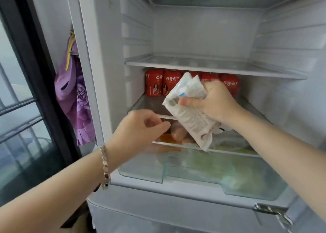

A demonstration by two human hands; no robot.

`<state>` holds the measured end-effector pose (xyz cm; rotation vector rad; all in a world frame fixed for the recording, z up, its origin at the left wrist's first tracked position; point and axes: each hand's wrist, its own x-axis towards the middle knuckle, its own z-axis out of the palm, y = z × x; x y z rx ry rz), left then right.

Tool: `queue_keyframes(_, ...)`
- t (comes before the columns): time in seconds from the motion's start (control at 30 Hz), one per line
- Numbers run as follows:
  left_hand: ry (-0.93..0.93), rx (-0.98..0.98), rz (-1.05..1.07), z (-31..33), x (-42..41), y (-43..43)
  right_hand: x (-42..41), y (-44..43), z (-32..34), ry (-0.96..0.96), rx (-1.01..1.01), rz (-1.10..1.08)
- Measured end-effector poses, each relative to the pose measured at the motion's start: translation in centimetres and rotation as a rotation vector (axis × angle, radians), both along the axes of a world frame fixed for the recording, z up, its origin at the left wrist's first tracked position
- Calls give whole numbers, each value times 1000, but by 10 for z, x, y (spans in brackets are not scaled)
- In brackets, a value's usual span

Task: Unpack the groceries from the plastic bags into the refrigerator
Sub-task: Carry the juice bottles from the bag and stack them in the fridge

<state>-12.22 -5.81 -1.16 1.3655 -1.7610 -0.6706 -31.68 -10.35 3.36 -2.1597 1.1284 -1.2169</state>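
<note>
Refrigerator (202, 29) standing open, clear crisper drawer (141, 171) sitting at the bottom. Purple cloth (75, 100) hanging off its left side. Red cans (153, 84) lining the back of the middle shelf. Right hand (217, 102) gripping white packets (188, 112), fingers curling round them, holding them tilted in front of the cans. Left hand (139, 128) reaching to the lower shelf front, fingers curling; can't tell if it's holding anything. Bracelet (105, 167) sitting on that wrist.

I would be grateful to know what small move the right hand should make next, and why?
Probably lower the white packets onto the middle shelf, in front of the red cans. The right hand grips them just above that shelf, whose front looks bare, and the cans fill only the back.
</note>
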Motion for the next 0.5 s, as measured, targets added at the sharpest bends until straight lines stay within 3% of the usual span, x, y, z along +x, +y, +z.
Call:
queue_keyframes(0.07,5,-199,7,19,11,-17,20,-9,-9,110,40,83)
queue_keyframes(0.2,-203,158,-200,34,17,-47,47,-27,-28,163,122,179)
queue_keyframes(0.43,-239,179,-15,23,8,-61,47,-35,-46,76,385,238)
queue_keyframes(0.5,-258,163,25,20,11,-65,33,-35,-52,79,550,214)
